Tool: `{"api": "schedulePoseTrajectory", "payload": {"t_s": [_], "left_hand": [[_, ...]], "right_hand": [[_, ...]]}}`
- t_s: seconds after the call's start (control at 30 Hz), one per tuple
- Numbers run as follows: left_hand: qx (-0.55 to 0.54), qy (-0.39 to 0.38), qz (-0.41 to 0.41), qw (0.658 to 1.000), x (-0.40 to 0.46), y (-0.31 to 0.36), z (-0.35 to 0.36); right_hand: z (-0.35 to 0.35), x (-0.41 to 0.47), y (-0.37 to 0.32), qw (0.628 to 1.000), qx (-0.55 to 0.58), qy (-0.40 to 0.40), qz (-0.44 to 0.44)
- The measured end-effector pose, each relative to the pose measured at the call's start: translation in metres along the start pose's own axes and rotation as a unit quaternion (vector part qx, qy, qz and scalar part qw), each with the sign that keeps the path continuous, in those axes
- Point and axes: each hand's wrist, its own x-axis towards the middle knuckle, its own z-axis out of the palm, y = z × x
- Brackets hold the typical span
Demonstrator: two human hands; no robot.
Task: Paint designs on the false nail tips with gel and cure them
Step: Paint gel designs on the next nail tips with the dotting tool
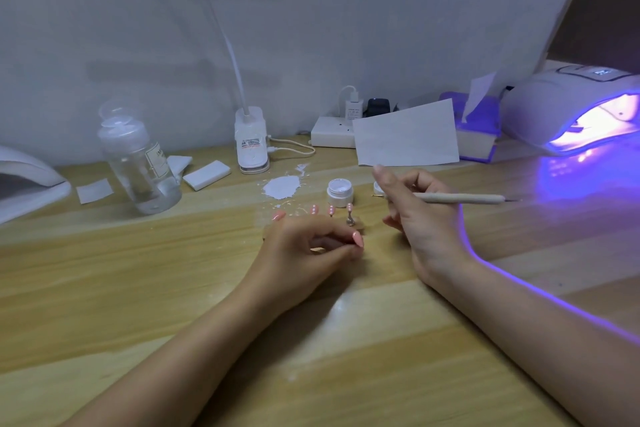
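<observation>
The left hand (304, 246) rests on the wooden table (138, 288) with its fingers curled, pinching a pink nail tip (357, 238) between thumb and fingertip. What lies below the tip is hidden by the fingers, so it cannot be told whether the grip is on a stand. The right hand (415, 211) grips a dotting pen (460, 198) near its left end, the shaft lying roughly level and pointing right.

Just beyond the left hand stands a row of further nail tips (331, 210), pink with small white dots, each raised on a small metal stand (350, 220). An open jar of white gel (340, 191) sits just behind the row, and a second small white pot is partly hidden by the right hand. The lit curing lamp (581, 107) glows violet at the far right, well apart from the tips.

Handling, as a judgement: the tips look thin, very light and glossy, hence slippery and easily flicked off their mounts. Wet gel would smear on contact, so hold is best taken on the stand or at the tip's side edges, never on the painted face. The pen looks light and stiff; a hold near the working end should give finer control.

Elsewhere on the table: a clear pump bottle (138, 163), a white smear (281, 186), a paper sheet (407, 135).
</observation>
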Motion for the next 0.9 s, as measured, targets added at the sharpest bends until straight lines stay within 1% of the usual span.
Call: {"api": "schedulePoseTrajectory", "payload": {"t_s": [0.13,0.2,0.37,0.53,0.7,0.8,0.9], "left_hand": [[0.016,0.016,-0.003,1.0,0.001,-0.001,0.001],[0.027,0.013,-0.009,1.0,0.002,-0.003,0.002],[0.034,0.009,0.006,0.999,0.002,-0.004,0.003],[0.037,0.014,0.025,0.999,0.003,-0.004,0.004],[0.017,0.011,0.016,1.0,0.003,-0.007,0.004],[0.017,0.014,0.017,1.0,0.004,-0.007,0.004],[0.019,0.013,0.014,1.0,0.004,-0.005,0.004]], "right_hand": [[0.001,-0.002,-0.003,0.998,-0.033,-0.032,-0.039],[0.002,0.001,-0.006,0.997,-0.04,-0.035,-0.049],[0.008,0.02,-0.012,0.996,-0.065,-0.019,-0.056],[0.024,0.042,-0.01,0.987,-0.132,-0.006,-0.089],[0.04,0.05,0.012,0.967,-0.213,0.049,-0.13],[0.04,0.054,0.02,0.952,-0.26,0.048,-0.152],[0.039,0.055,0.021,0.946,-0.279,0.042,-0.159]]}}
